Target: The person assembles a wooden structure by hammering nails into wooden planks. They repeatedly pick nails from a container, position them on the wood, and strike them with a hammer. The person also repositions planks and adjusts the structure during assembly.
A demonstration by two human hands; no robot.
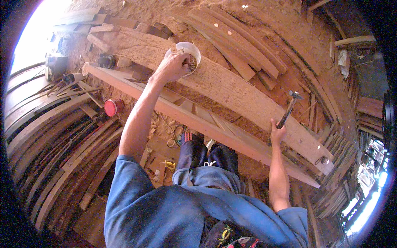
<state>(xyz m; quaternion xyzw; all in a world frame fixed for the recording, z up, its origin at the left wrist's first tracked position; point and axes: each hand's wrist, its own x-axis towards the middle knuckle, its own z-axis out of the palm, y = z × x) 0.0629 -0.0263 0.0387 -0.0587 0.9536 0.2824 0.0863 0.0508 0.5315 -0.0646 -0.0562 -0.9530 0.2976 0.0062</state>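
My left hand (173, 66) reaches forward into a small white plastic bowl (191, 51) that rests on a long, wide curved plank (231, 89). Small dark pieces lie in the bowl, and my fingers are closed around some of them. My right hand (277, 133) grips the dark handle of a hammer (289, 108), head up, above the plank's right part. A narrower wooden frame piece (198, 118) with cut notches runs alongside the plank, closer to me.
Curved wooden slats (53, 136) are stacked at the left, and more planks (240, 37) lie on the red earth beyond. A red round can (111, 107) stands at the left. Scrap pieces lie by my feet (198, 144). Timber stacks (339, 144) fill the right.
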